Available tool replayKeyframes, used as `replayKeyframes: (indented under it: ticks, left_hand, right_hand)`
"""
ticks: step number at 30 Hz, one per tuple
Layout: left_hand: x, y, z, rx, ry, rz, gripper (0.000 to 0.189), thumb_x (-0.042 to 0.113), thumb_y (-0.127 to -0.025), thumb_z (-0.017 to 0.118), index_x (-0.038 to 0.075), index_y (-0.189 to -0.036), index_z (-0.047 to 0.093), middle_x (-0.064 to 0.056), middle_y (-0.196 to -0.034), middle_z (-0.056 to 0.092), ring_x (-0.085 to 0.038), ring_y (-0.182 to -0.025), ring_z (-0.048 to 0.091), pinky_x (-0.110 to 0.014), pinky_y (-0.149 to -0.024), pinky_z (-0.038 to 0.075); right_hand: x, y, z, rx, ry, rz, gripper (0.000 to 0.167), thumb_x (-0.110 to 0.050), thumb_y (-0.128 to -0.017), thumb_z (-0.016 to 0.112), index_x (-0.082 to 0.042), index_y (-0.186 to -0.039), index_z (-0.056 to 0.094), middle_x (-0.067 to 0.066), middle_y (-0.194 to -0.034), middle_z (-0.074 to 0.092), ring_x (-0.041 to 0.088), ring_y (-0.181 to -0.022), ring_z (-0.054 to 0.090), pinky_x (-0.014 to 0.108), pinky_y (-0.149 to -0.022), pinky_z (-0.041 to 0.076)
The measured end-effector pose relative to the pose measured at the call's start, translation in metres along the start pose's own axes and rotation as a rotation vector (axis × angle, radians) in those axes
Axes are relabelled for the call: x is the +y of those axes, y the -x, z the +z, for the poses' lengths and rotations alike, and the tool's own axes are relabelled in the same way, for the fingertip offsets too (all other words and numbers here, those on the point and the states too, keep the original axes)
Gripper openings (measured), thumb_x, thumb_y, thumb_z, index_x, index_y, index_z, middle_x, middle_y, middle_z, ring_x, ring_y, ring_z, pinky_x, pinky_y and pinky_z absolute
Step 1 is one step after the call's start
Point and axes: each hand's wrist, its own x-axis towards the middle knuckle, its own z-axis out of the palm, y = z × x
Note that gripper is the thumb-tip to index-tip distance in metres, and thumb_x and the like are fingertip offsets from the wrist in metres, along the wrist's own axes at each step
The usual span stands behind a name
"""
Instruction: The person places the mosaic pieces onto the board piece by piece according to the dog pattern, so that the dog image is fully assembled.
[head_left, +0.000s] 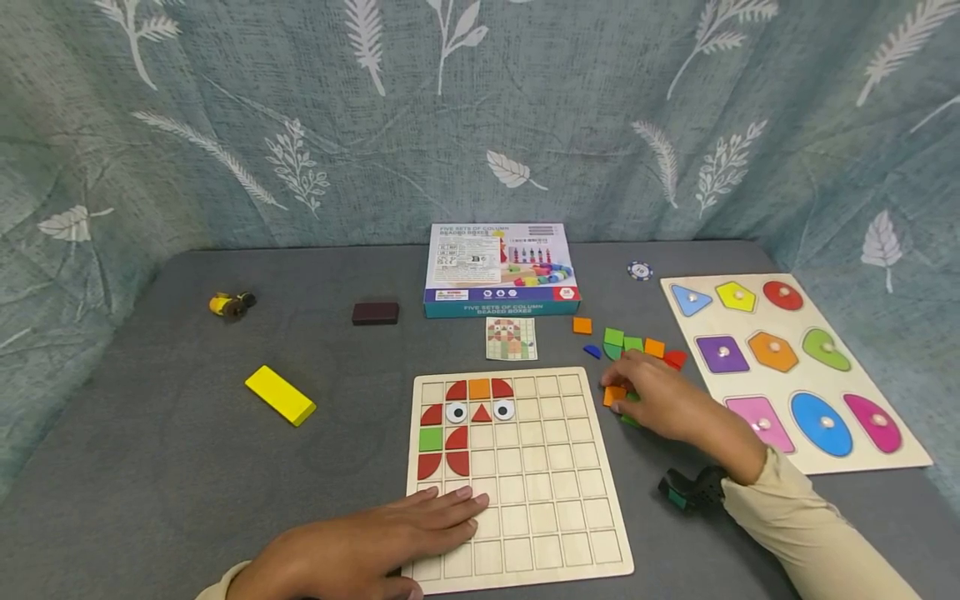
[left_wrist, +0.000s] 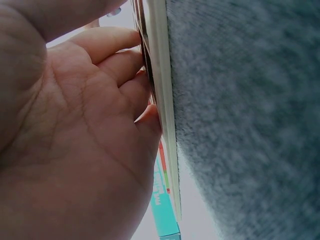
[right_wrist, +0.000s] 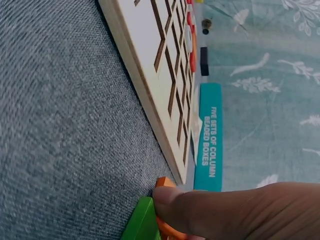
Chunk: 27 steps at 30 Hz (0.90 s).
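Note:
My left hand (head_left: 382,533) rests on the lower left of a wooden grid board (head_left: 540,500), fingers straight; the left wrist view has its palm beside the board's edge (left_wrist: 167,100). Set in the board's upper left are red quarter-round pieces (head_left: 429,465), an orange square (head_left: 479,389), a green square (head_left: 431,439), a red triangle (head_left: 481,412) and two eye discs (head_left: 456,412). Right of the board, my right hand (head_left: 663,396) pinches an orange square tile (head_left: 614,395) among loose pieces. In the right wrist view, the thumb (right_wrist: 172,197) presses it, next to a green piece (right_wrist: 142,220).
Loose green tiles (head_left: 613,337) and a blue half-round (head_left: 592,351) lie beyond my right hand. A shape puzzle (head_left: 798,387) lies at right, a small pattern card (head_left: 512,338) and box (head_left: 501,271) behind the board. A yellow block (head_left: 281,395) and dark block (head_left: 375,313) lie left.

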Motion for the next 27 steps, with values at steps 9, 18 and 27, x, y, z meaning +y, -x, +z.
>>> replayKeyframes:
  ticks: [9, 18, 27]
  left_hand:
    - [-0.002, 0.0, 0.001, -0.014, -0.021, 0.015, 0.074, 0.012, -0.091, 0.068, 0.018, -0.154, 0.028, 0.007, -0.161, 0.013, -0.021, -0.146, 0.015, -0.043, -0.114, 0.023]
    - [-0.003, 0.001, 0.0, -0.029, -0.055, 0.04, 0.075, 0.013, -0.093, 0.066, 0.017, -0.155, 0.025, 0.005, -0.162, 0.011, -0.022, -0.146, 0.015, -0.04, -0.115, 0.022]
    - [-0.004, 0.002, -0.002, -0.028, -0.04, 0.069, 0.069, 0.016, -0.096, 0.061, 0.016, -0.155, 0.026, 0.003, -0.162, 0.012, -0.02, -0.147, 0.013, -0.039, -0.116, 0.018]
  right_hand:
    - [0.006, -0.001, -0.005, 0.024, -0.159, -0.074, 0.014, 0.006, -0.086, 0.067, -0.002, -0.097, 0.067, -0.001, -0.085, 0.062, 0.013, -0.076, 0.056, 0.031, -0.067, 0.051]
    - [-0.011, -0.007, -0.005, 0.014, -0.22, -0.131, 0.016, 0.003, -0.089, 0.064, -0.002, -0.104, 0.07, 0.0, -0.094, 0.066, 0.013, -0.08, 0.057, 0.03, -0.069, 0.051]
    - [-0.034, -0.02, 0.005, -0.065, -0.26, -0.235, 0.018, 0.002, -0.089, 0.065, -0.006, -0.104, 0.072, -0.003, -0.095, 0.065, 0.012, -0.079, 0.052, 0.027, -0.066, 0.048]
